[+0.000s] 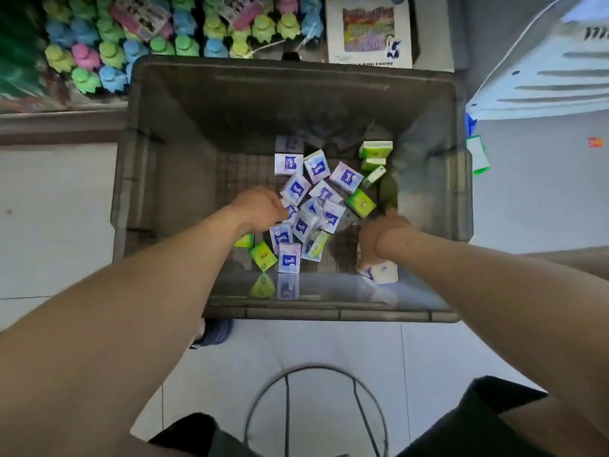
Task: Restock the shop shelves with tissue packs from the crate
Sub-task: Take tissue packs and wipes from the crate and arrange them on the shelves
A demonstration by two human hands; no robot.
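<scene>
Right hand (375,240) fingers clasp a tissue pack (385,271)

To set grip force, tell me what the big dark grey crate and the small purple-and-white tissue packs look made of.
The big dark grey crate: likely moulded rigid plastic, ribbed rim and grid floor; near wall glossy, mirroring packs. The small purple-and-white tissue packs: apparently thin printed plastic film over soft tissue, slight sheen.

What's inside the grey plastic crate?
Loose purple-and-white tissue packs and green tissue packs on its grid floor. The right hand grips a white pack; the left hand hides whatever lies under it.
</scene>
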